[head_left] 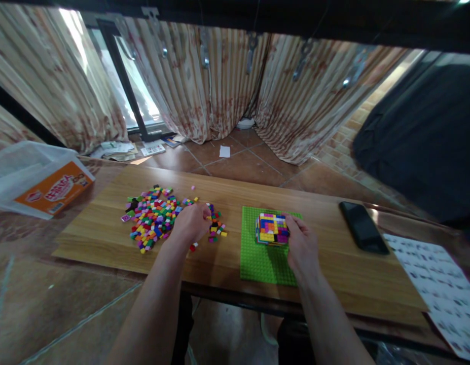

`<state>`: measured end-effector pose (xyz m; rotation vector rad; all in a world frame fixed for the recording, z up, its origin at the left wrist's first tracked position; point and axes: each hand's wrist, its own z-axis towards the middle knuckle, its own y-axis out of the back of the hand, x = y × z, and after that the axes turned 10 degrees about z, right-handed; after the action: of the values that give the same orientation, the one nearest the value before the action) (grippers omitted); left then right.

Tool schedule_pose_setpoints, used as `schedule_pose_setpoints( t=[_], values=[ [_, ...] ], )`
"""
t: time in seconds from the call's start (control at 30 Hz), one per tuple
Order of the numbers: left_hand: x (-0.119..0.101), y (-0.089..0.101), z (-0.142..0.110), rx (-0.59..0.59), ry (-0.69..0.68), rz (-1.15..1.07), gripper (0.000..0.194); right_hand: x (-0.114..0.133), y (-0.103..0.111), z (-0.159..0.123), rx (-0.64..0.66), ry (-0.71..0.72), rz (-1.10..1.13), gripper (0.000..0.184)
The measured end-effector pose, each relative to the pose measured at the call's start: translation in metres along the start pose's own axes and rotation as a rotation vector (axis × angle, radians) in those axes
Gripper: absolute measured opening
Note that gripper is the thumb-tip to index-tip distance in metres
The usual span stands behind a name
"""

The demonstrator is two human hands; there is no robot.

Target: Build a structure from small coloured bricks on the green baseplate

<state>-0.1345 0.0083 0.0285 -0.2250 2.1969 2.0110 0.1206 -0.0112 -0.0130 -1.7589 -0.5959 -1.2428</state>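
Observation:
My right hand (303, 246) grips the right side of a block built of multicoloured building bricks (272, 229). This block is over the green studded baseplate (252, 263); whether it is attached to the plate I cannot tell. To the left, my left hand (192, 222) has its fingers pinched together, with a small yellow building brick (209, 218) at the fingertips. Loose bricks (215, 228) lie just right of that hand, partly hidden by it. A larger heap of mixed small bricks (154, 215) spreads out on its left.
The wooden board (326, 284) carries all this, with a black phone (363, 227) at its right. Beside the phone lies a printed sheet (436, 284). A clear plastic bin with an orange label (56, 190) stands at the far left. Striped curtains (227, 86) hang beyond.

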Motion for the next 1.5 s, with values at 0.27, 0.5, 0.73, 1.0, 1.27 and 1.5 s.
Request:
schedule_pose_setpoints(
  t=[0.27, 0.5, 0.73, 1.0, 1.27, 1.5],
  values=[
    [-0.006, -0.001, 0.006, 0.012, 0.065, 0.058, 0.021, -0.001, 0.0, 0.001, 0.006, -0.004, 0.02, 0.032],
    [-0.006, 0.001, 0.007, 0.013, 0.082, 0.061, 0.027, -0.002, 0.002, 0.002, 0.035, 0.003, -0.011, 0.033],
    [-0.005, 0.002, 0.008, 0.051, 0.033, 0.069, 0.026, 0.0, 0.001, 0.001, 0.031, 0.006, -0.017, 0.033],
    [-0.004, -0.001, 0.009, 0.059, 0.013, 0.071, 0.016, 0.0, 0.0, 0.0, 0.024, 0.003, -0.036, 0.032],
    [0.0, -0.002, 0.008, -0.045, 0.013, 0.007, 0.013, 0.0, -0.001, 0.001, 0.015, -0.002, -0.034, 0.033],
    [-0.021, -0.003, 0.004, -0.093, -0.154, -0.524, 0.016, 0.003, -0.003, 0.0, -0.021, 0.094, -0.025, 0.028]
  ],
)
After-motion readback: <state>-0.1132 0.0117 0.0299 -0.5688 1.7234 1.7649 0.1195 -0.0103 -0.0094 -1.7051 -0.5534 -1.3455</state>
